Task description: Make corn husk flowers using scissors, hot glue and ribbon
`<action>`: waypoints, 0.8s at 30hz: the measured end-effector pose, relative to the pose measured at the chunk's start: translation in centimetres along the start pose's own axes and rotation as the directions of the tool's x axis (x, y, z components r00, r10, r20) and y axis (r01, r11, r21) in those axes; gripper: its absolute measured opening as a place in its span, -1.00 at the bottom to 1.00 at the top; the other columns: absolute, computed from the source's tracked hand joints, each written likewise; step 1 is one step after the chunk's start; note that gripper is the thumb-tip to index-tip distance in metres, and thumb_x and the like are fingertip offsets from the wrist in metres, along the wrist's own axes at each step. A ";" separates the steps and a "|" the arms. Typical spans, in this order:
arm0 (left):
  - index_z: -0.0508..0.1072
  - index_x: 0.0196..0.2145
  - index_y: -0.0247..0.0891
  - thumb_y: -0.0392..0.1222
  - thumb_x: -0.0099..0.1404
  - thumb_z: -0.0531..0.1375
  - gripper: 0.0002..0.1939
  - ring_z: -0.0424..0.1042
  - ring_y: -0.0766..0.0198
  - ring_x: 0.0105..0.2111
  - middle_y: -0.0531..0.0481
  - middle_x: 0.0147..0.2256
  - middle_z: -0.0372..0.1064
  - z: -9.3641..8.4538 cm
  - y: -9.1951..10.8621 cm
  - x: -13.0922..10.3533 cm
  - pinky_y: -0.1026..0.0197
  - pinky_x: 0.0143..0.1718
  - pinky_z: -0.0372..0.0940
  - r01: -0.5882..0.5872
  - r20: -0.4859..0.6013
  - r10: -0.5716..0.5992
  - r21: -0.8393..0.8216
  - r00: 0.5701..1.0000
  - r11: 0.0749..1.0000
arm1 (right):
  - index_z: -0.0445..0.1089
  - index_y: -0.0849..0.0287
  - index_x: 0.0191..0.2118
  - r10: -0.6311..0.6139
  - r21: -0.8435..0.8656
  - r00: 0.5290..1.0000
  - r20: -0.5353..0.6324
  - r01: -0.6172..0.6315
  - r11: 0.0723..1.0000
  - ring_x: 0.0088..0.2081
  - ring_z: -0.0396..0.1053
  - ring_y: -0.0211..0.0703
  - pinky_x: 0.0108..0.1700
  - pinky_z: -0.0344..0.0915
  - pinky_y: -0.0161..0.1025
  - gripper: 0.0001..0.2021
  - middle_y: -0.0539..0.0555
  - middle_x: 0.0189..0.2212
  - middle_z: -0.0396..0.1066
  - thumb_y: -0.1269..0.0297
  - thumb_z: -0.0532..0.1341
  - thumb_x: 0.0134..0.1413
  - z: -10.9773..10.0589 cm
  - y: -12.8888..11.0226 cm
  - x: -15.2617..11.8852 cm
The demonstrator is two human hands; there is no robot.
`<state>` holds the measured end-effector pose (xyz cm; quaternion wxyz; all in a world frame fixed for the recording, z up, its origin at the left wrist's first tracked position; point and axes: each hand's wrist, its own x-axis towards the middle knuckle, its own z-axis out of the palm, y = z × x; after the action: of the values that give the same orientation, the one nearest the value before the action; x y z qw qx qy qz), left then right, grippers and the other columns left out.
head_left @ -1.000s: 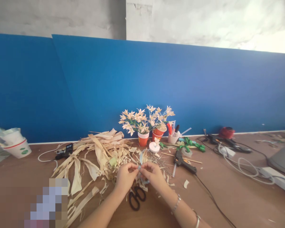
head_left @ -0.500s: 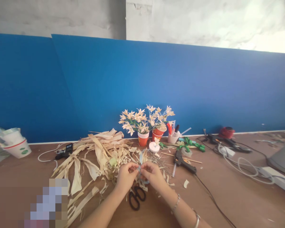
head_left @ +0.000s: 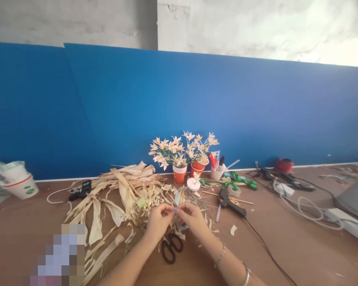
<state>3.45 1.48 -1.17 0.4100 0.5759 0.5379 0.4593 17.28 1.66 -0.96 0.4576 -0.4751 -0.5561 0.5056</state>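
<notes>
My left hand (head_left: 159, 221) and my right hand (head_left: 193, 219) meet over the middle of the table, fingertips pinched together. Between them is a small pale blue piece (head_left: 175, 211), gripped from both sides; the fingers cover most of it, so its kind is unclear. Just below the hands lie scissors (head_left: 172, 248), only their black handles showing clearly. Dried corn husks (head_left: 127, 190) and cut scraps spread to the left and behind. Farther back, husk flowers (head_left: 173, 149) on green stems stand in a red paper cup (head_left: 179, 175).
A black glue gun (head_left: 231, 203) lies right of my hands, its cord trailing to the front. Behind it are a cup of pens (head_left: 217, 174) and green tape pieces. White cables (head_left: 310, 210) run at far right; a paper cup (head_left: 22, 186) stands far left.
Hardly anything differs. Both hands keep the same pinch on the pale blue piece, with only slight finger movement.
</notes>
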 end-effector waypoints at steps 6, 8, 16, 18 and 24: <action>0.47 -0.49 -0.33 -0.29 -0.04 0.18 -0.89 0.29 0.31 -0.59 0.04 -0.60 0.36 0.2 -0.3 0.0 0.29 -0.52 0.17 0.020 -0.001 -0.020 0.022 1.000 1.000 | 0.28 0.22 -0.46 -0.001 0.017 1.000 -0.014 0.001 1.000 -0.72 0.19 -0.36 -0.66 0.12 -0.42 -0.67 -0.10 -0.74 0.24 -0.01 0.17 -0.09 0.1 -0.2 0.1; 0.47 -0.49 -0.33 -0.30 -0.05 0.19 -0.89 0.30 0.30 -0.58 0.03 -0.60 0.37 0.3 -0.3 0.0 0.29 -0.51 0.18 0.034 0.017 -0.034 0.008 0.999 0.999 | 0.26 0.21 -0.48 0.002 0.012 1.000 -0.018 -0.002 1.000 -0.73 0.19 -0.37 -0.67 0.10 -0.43 -0.66 -0.11 -0.75 0.23 -0.02 0.16 -0.09 0.1 -0.2 0.1; 0.46 -0.51 -0.32 -0.32 -0.08 0.22 -0.91 0.32 0.28 -0.56 0.03 -0.60 0.39 0.3 -0.3 0.0 0.28 -0.49 0.19 0.076 0.055 -0.073 -0.048 0.996 0.996 | 0.20 0.18 -0.50 0.005 0.024 1.000 -0.009 -0.004 1.000 -0.75 0.18 -0.37 -0.69 0.10 -0.43 -0.67 -0.12 -0.76 0.22 -0.02 0.15 -0.07 0.0 0.1 0.1; 0.46 -0.52 -0.33 -0.31 -0.08 0.22 -0.91 0.32 0.28 -0.56 0.03 -0.60 0.38 0.3 -0.3 0.1 0.28 -0.49 0.18 0.079 0.068 -0.074 -0.062 0.995 0.995 | 0.20 0.18 -0.50 0.007 0.020 1.000 -0.001 -0.007 1.000 -0.75 0.18 -0.36 -0.68 0.11 -0.42 -0.67 -0.12 -0.75 0.23 -0.03 0.15 -0.08 -0.1 0.0 0.2; 0.48 -0.44 -0.35 -0.25 -0.08 0.26 -0.82 0.29 0.30 -0.52 0.01 -0.56 0.39 -0.3 0.4 0.0 0.29 -0.45 0.15 0.160 0.210 -0.124 -0.163 0.970 0.974 | 0.22 0.17 -0.49 0.020 0.003 0.999 0.035 -0.020 1.000 -0.73 0.22 -0.32 -0.68 0.12 -0.40 -0.65 -0.11 -0.76 0.23 -0.06 0.17 -0.13 -0.5 -0.1 0.3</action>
<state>3.25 1.43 -0.75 0.5434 0.5395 0.4910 0.4154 17.75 2.02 -0.81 0.4437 -0.4709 -0.5583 0.5193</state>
